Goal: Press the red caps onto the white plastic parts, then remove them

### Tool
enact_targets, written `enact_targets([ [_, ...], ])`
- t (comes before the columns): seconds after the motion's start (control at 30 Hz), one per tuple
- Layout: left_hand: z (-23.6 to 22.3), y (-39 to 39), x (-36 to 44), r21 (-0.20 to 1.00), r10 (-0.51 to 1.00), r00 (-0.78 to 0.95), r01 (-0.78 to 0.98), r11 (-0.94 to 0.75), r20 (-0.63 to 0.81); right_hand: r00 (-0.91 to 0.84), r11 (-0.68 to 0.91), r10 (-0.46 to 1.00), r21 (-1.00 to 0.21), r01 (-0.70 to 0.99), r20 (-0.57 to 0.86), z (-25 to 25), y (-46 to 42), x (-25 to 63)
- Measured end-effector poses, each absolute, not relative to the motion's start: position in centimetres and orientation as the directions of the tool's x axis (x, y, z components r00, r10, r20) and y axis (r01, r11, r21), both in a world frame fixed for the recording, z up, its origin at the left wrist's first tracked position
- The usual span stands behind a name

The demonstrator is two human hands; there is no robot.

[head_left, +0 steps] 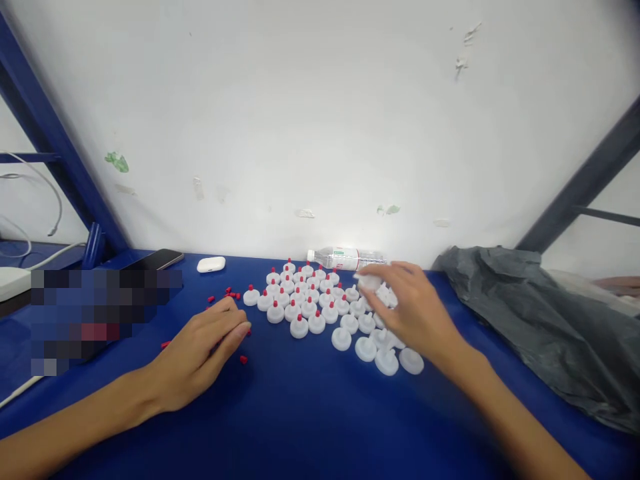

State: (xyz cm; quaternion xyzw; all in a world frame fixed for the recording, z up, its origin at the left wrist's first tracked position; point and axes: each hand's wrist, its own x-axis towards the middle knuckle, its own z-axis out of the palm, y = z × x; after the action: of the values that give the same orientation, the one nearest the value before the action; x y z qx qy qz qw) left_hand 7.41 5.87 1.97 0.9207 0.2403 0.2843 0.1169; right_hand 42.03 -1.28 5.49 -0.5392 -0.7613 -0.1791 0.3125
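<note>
My right hand (pixel 407 303) pinches a white round nozzle cap (pixel 369 283) between thumb and fingers, above a group of plain white nozzle caps (pixel 366 349) on the blue table. To the left of these stand several white caps with red tips (pixel 299 326), upright and close together. My left hand (pixel 205 353) rests low over small red tips (pixel 243 360) scattered on the table, its fingers curled together and thumb against them. Whatever lies under those fingers is hidden.
A clear bottle (pixel 350 258) lies on its side against the wall. A white earbud case (pixel 211 265) and a phone (pixel 159 259) sit at the back left. Grey plastic sheeting (pixel 530 333) covers the right side. Blue frame posts (pixel 65 127) stand beside the wall.
</note>
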Motion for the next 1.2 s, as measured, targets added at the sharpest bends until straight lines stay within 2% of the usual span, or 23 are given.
enact_targets([
  [0.1,1.7,6.3,7.6,0.369,0.569,0.734,0.445,-0.816,0.371,-0.032,0.161,0.781,-0.151,0.975,0.624,5.3,-0.3,44.6],
  [0.27,1.3,6.2,8.0,0.317,0.525,0.796,0.435,-0.843,0.301,-0.079,0.189,0.804,-0.126,0.974,0.59,4.5,0.7,45.5],
  [0.37,1.3,6.2,8.1,0.293,0.511,0.815,0.436,-0.851,0.272,-0.05,0.14,0.811,-0.11,0.984,0.583,4.8,0.8,45.5],
  [0.53,1.3,6.4,7.9,0.273,0.49,0.823,0.419,-0.866,0.288,0.015,0.017,0.865,-0.059,0.998,0.502,5.1,0.6,46.3],
  [0.83,1.2,6.4,7.6,0.263,0.492,0.822,0.426,-0.865,0.288,0.091,-0.105,0.934,0.02,0.994,0.346,5.9,-0.1,48.3],
  [1.03,1.4,6.2,7.7,0.262,0.494,0.81,0.426,-0.866,0.316,0.101,-0.114,0.952,0.029,0.993,0.29,5.5,-0.2,48.7],
  [1.2,1.3,6.3,7.7,0.265,0.499,0.809,0.43,-0.863,0.312,0.085,-0.083,0.949,-0.02,0.996,0.303,5.4,-0.1,48.4],
])
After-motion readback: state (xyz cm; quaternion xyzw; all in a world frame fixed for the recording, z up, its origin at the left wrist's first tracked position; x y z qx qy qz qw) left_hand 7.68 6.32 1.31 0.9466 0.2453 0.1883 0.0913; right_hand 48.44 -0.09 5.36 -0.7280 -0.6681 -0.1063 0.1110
